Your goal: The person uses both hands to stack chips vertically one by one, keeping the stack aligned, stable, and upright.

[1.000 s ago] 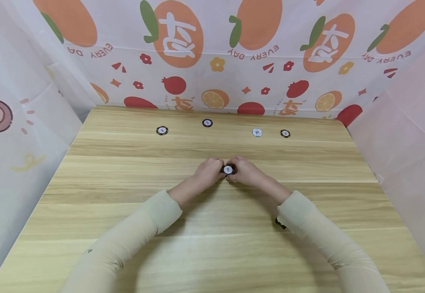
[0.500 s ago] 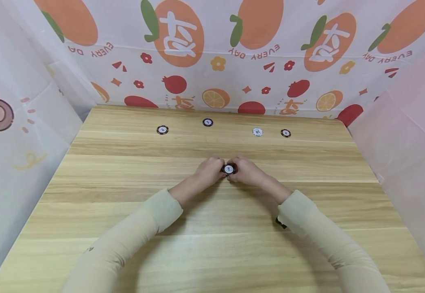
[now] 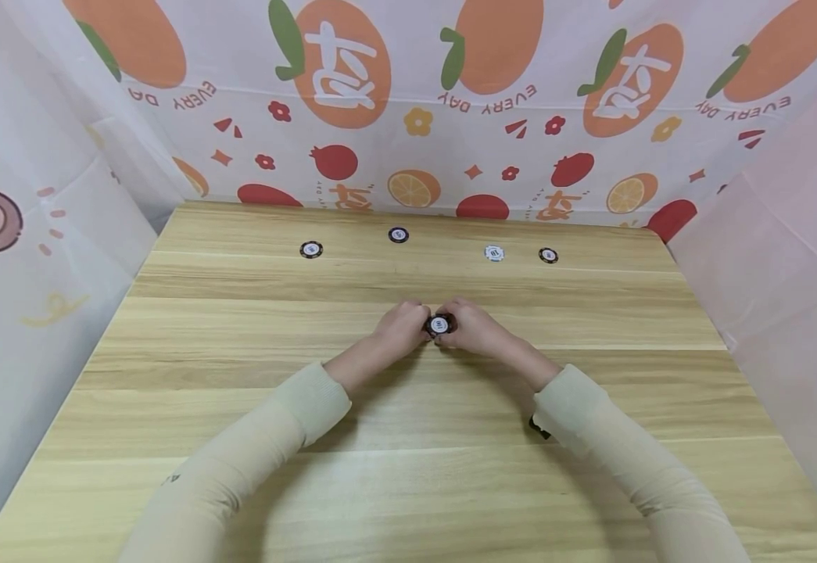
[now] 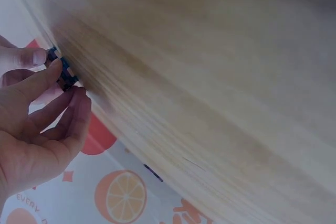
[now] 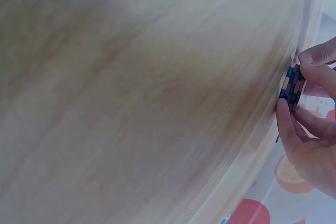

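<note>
Both forearms angle inward over the wooden table (image 3: 394,493), and the hands meet at the stack of poker chips (image 3: 439,325)! The left hand (image 3: 403,328) pinches it from the left, thumb and fingers bent in at the edge; the right hand (image 3: 474,328) mirrors that on the right, gripping the same stack. White face up, dark rim showing between the fingertips; whether it rests on the wood or just above, I can't tell.

Against a second ago? Hardly a flicker: the stack stays between the hands, both grips hold, and the loose chips lie as before.

Now the count: two hands, one stack, its layers too small to number, and four loose chips beyond it. Far to the stack's left, a black chip (image 3: 312,250); beyond and slightly left, a dark purple chip (image 3: 399,234); beyond and to the right, a white chip (image 3: 495,253); farther right again, a second black chip (image 3: 549,256). And one dark object (image 3: 539,428), nearer the person and right of the stack, half hidden by the right sleeve (image 3: 571,403).
</note>
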A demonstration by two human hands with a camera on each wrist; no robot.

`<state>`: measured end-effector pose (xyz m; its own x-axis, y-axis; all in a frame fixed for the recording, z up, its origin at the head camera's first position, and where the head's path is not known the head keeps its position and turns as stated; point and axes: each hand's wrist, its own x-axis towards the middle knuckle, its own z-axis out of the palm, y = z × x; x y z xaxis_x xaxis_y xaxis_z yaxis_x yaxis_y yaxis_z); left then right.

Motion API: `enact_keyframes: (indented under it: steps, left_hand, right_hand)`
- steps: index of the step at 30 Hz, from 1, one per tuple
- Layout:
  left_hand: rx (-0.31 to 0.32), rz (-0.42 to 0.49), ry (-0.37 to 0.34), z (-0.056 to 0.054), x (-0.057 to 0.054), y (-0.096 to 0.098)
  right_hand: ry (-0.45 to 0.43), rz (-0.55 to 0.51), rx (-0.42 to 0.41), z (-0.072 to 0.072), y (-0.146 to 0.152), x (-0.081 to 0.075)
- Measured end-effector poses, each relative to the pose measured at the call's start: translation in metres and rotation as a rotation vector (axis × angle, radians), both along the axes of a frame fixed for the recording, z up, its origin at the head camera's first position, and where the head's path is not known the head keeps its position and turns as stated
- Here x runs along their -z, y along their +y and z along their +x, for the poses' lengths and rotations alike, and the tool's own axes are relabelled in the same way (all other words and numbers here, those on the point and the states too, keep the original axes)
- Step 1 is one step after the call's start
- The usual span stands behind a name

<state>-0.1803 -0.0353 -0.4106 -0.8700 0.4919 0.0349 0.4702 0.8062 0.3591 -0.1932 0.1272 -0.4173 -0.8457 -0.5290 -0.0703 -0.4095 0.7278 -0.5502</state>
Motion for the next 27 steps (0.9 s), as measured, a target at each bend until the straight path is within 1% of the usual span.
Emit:
enact_keyframes:
  steps: [4,9,14,20,27]
  left_hand:
    - [0.005,-0.004,-0.001,0.0001,-0.0006,-0.0005]
    - [-0.004,-0.015,-0.013,-0.0002,-0.0015,-0.0004]
    - [-0.01,-0.022,0.01,-0.0001,0.0004,0.0001]
    - [-0.004,-0.041,0.039,-0.0012,0.0044,0.0009]
    - [0.005,-0.037,0.04,-0.0018,0.0039,0.0009]
  right_hand:
    - [0.002,-0.001,0.003,-0.0005,-0.0001,0.0008]
    - [-0.02,0.012,0.024,0.0003,-0.0004,-0.0001]
    - [-0.035,0.028,0.037,0.0005,-0.0014,-0.0014]
    - [-0.032,0.028,0.039,0.0008,-0.0019,-0.0014]
    - [-0.022,0.019,0.032,0.0005,-0.002,-0.001]
